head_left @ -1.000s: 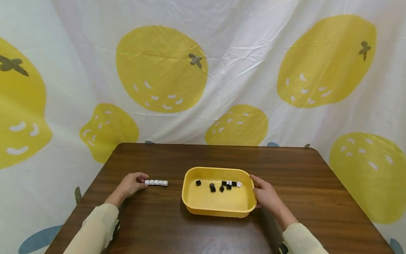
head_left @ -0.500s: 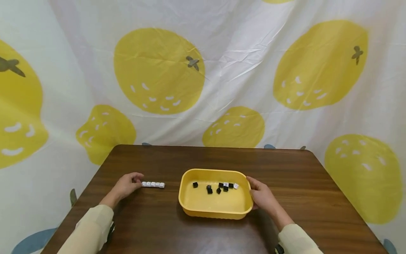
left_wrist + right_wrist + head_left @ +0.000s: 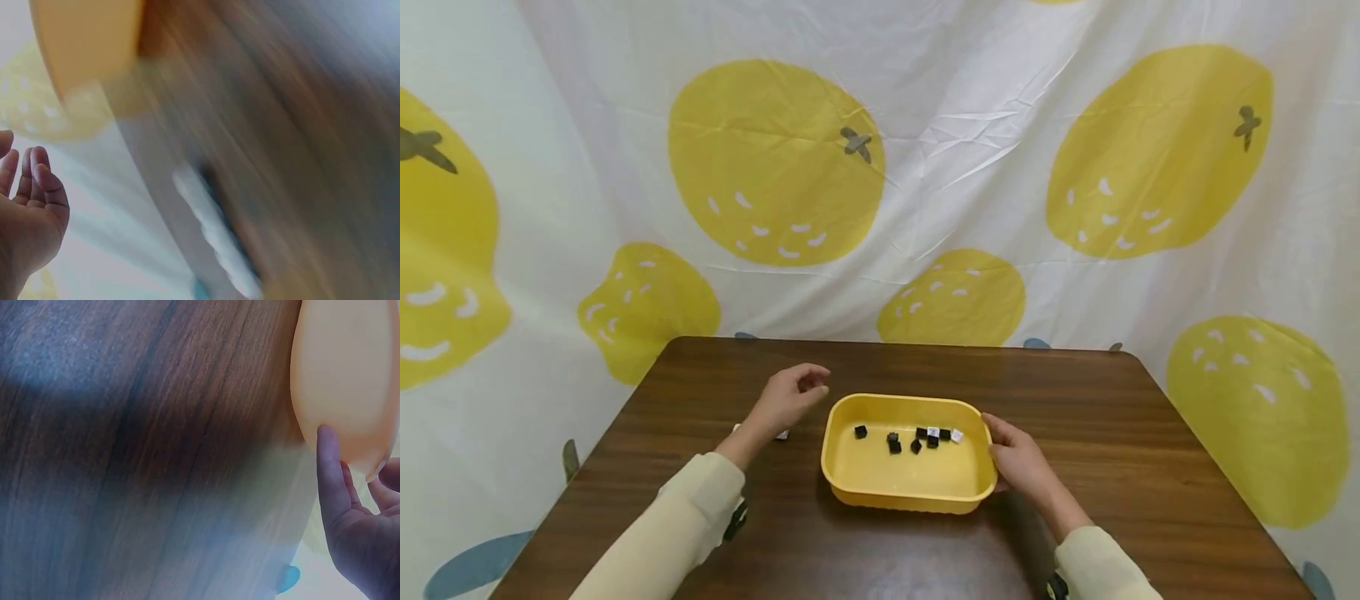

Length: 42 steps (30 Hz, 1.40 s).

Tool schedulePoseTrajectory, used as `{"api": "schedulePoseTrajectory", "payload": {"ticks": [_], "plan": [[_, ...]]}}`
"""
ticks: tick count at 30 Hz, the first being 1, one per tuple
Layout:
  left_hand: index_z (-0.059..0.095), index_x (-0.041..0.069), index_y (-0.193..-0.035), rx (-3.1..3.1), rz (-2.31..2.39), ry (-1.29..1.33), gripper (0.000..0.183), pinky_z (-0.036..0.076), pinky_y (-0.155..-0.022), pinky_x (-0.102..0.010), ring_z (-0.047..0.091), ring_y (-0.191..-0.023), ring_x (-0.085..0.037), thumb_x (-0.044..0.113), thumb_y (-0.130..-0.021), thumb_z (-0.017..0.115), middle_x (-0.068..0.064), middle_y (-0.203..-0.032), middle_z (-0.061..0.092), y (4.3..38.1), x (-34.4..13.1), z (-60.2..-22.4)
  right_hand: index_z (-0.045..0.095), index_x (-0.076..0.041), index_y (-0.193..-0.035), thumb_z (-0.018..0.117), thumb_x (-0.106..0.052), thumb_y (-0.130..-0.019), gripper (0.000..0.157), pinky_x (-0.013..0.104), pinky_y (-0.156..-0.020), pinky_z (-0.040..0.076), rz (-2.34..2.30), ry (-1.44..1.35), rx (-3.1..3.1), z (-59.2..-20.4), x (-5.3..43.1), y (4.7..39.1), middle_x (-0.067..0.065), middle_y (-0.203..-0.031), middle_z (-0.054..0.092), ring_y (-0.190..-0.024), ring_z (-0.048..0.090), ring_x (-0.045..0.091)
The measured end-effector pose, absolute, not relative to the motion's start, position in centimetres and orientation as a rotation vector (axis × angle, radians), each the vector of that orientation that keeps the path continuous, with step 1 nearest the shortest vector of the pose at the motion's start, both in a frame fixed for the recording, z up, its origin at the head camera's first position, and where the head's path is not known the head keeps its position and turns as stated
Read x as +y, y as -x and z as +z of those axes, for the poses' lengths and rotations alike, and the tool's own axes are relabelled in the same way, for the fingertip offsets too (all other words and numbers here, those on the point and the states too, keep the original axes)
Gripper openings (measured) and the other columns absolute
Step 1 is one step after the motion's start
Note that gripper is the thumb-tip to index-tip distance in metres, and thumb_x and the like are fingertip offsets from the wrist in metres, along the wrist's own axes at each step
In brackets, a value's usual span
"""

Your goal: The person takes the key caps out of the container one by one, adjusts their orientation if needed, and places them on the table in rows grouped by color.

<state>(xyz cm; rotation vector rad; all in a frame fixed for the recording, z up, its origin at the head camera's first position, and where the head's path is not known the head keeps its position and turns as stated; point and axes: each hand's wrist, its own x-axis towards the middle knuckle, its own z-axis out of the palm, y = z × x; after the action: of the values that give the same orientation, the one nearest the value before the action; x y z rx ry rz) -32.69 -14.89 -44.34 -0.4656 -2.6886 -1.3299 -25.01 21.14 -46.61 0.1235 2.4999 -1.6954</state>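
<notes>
My left hand (image 3: 790,398) is raised above the table, left of a yellow plastic tub (image 3: 902,479). Its fingers are loosely bent and nothing shows between them; in the left wrist view the left hand (image 3: 34,219) is also bare. Beneath the left wrist lies a row of small white cube-like pieces (image 3: 782,434), mostly covered by the forearm; the same white row (image 3: 215,231) is blurred in the left wrist view. With my right hand (image 3: 1026,462) I hold the tub's right end, the fingers against its outer wall (image 3: 344,381).
Inside the tub are several small black cubes (image 3: 861,432) and a few white cubes (image 3: 957,436). The brown wooden table (image 3: 1150,492) ends at a curtain (image 3: 955,192) printed with lemons, hanging behind its far edge.
My left hand has left the end of the white row and moved right and upward toward the tub. The right hand stays at the tub's end; the view has shifted slightly.
</notes>
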Motion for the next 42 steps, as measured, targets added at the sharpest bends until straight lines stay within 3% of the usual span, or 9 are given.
{"api": "schedulePoseTrajectory", "payload": {"ticks": [8,17,25,31,38,42], "plan": [[0.068,0.005,-0.118,-2.756,-1.355,0.65,0.025,0.048,-0.075,-0.035,0.056,-0.085,-0.018,0.013,-0.095,0.066,-0.004,-0.097,0.063,32.3,-7.0,-44.0,0.034,0.0,-0.152,0.042,0.003,-0.095,0.058,0.046,-0.055,0.057,-1.706,-0.09,2.489,-46.6,21.2,24.9,0.032,-0.125,0.053,-0.069,0.066,0.029],[0.068,0.008,-0.122,-2.966,-0.988,0.839,0.028,0.049,-0.09,-0.04,0.059,-0.104,-0.024,0.017,-0.095,0.066,-0.008,-0.112,0.063,31.9,-1.3,-45.4,0.035,0.0,-0.152,0.042,0.002,-0.096,0.057,0.045,-0.054,0.057,-1.701,-0.084,2.499,-46.7,21.2,24.8,0.034,-0.129,0.051,-0.068,0.065,0.028],[0.072,0.008,-0.119,-2.965,-0.673,0.977,0.027,0.049,-0.094,-0.035,0.062,-0.111,-0.021,0.007,-0.095,0.059,-0.005,-0.115,0.069,32.4,0.6,-47.2,0.035,0.0,-0.152,0.042,0.002,-0.095,0.057,0.047,-0.054,0.056,-1.709,-0.08,2.507,-46.8,21.1,24.8,0.032,-0.124,0.054,-0.067,0.065,0.027],[0.074,0.012,-0.117,-2.945,-0.528,1.053,0.039,0.049,-0.095,-0.035,0.063,-0.111,-0.019,-0.003,-0.089,0.052,0.0,-0.114,0.071,32.5,1.1,-48.4,0.036,0.001,-0.151,0.043,0.002,-0.095,0.057,0.046,-0.053,0.056,-1.698,-0.089,2.519,-47.0,21.1,24.6,0.031,-0.123,0.054,-0.066,0.064,0.028],[0.078,0.016,-0.098,-2.836,-0.497,1.138,0.032,0.051,-0.082,-0.035,0.065,-0.092,-0.016,0.0,-0.087,0.053,0.007,-0.099,0.072,33.0,0.6,-49.5,0.037,0.001,-0.151,0.043,0.002,-0.095,0.056,0.047,-0.053,0.056,-1.723,-0.099,2.513,-46.9,20.9,24.5,0.034,-0.129,0.052,-0.066,0.065,0.029],[0.079,0.015,-0.101,-2.837,-0.598,1.067,0.028,0.052,-0.083,-0.033,0.066,-0.095,-0.014,0.003,-0.09,0.057,0.005,-0.102,0.073,33.1,0.2,-49.5,0.037,0.0,-0.151,0.042,0.002,-0.094,0.057,0.047,-0.053,0.056,-1.728,-0.102,2.516,-46.7,20.8,24.6,0.034,-0.13,0.051,-0.066,0.065,0.029]]}}
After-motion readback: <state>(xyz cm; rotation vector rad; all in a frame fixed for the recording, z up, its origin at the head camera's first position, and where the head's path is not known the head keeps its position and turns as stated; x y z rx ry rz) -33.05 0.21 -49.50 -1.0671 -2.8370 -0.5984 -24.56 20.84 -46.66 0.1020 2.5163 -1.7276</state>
